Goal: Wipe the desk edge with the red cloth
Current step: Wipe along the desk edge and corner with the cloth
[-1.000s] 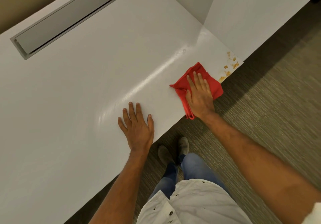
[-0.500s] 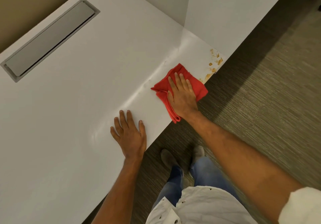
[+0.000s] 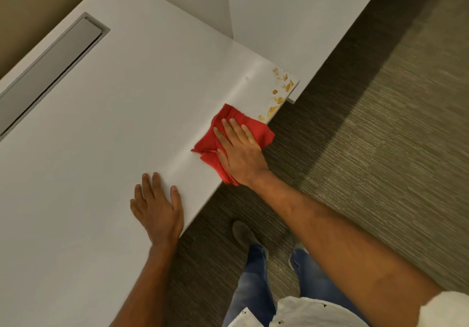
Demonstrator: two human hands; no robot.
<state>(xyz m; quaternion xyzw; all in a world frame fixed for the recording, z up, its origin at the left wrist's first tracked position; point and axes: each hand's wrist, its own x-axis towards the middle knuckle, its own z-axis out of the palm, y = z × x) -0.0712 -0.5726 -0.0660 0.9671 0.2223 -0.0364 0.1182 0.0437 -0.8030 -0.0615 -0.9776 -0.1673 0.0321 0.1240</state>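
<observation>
A folded red cloth (image 3: 256, 128) lies on the white desk (image 3: 121, 128) right at its front edge, part of it hanging over the edge. My right hand (image 3: 239, 150) presses flat on the cloth, fingers spread and pointing toward the far corner. Orange-brown smears (image 3: 281, 90) dirty the desk's edge and corner just beyond the cloth. My left hand (image 3: 157, 207) rests flat on the bare desk near the edge, to the left of the cloth, holding nothing.
A long grey cable-tray flap (image 3: 48, 73) is set into the desk at the far left. A second white surface (image 3: 291, 17) adjoins behind the stained corner. Dark grey carpet (image 3: 380, 149) runs along the right, where my legs and shoes (image 3: 243, 232) stand.
My right hand and the cloth have slid back along the edge, away from the stained corner, leaving more smears uncovered. My left hand stays flat on the desk.
</observation>
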